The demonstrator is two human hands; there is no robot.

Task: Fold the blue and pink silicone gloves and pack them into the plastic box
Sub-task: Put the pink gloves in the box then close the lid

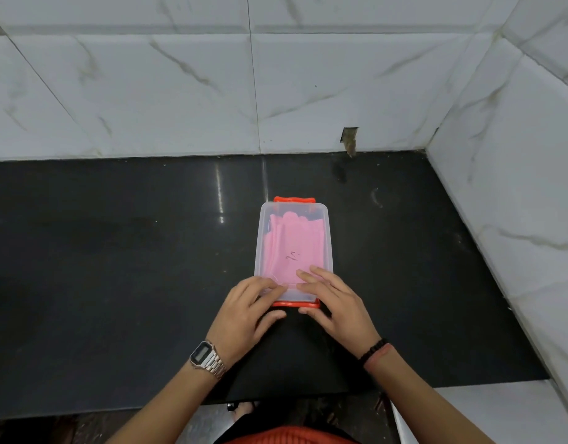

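On the glossy black stone counter (pixel 116 267) sits our clear rectangular plastic box (pixel 293 251) with 2 orange latches, lid on, folded pink silicone glove (pixel 292 245) inside. Left hand (pixel 249 307) and right hand (pixel 335 302) rest spread, fingers on its near end, gripping nothing. Light, slick, rigid, we judge; best held by its side walls.

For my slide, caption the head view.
Both hands press the lidded plastic box holding pink gloves.

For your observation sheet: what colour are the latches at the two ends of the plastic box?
Orange-red latches, on the plastic box; clearest in the head view.
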